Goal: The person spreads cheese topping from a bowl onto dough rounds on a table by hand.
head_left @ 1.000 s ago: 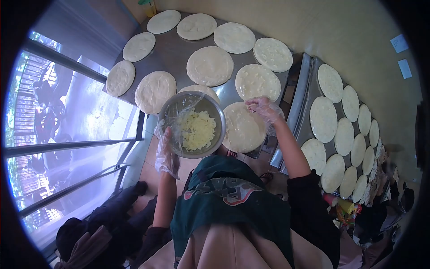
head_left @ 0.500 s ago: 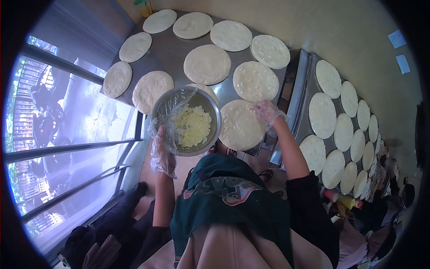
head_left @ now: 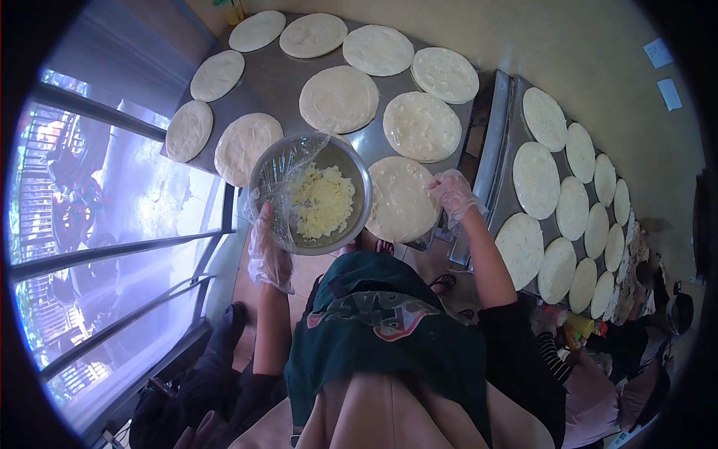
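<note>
My left hand [head_left: 269,251], in a clear plastic glove, grips the left rim of a metal bowl [head_left: 362,213]. Plastic wrap [head_left: 278,179] covers the bowl's left part. Inside lies a heap of pale yellow, crumbly food [head_left: 323,200]. My right hand [head_left: 453,196], gloved the same way, is at the right edge of a flat dough round [head_left: 404,206]. Its fingers are bunched together; whatever they pinch is hidden. A few small crumbs show on this round's upper part. Just beyond it sits another dough round [head_left: 422,127] dotted with bits.
More dough rounds [head_left: 339,99] lie on the metal table [head_left: 273,86]. A second metal surface [head_left: 550,228] on the right holds several others. Glass panels in a dark frame [head_left: 127,247] stand at left. Another person's striped sleeve [head_left: 552,358] shows at lower right.
My right hand has shifted slightly down and right relative to the dough round, and crumbs now show on its upper part. My left hand still holds the bowl. The view has tilted slightly.
</note>
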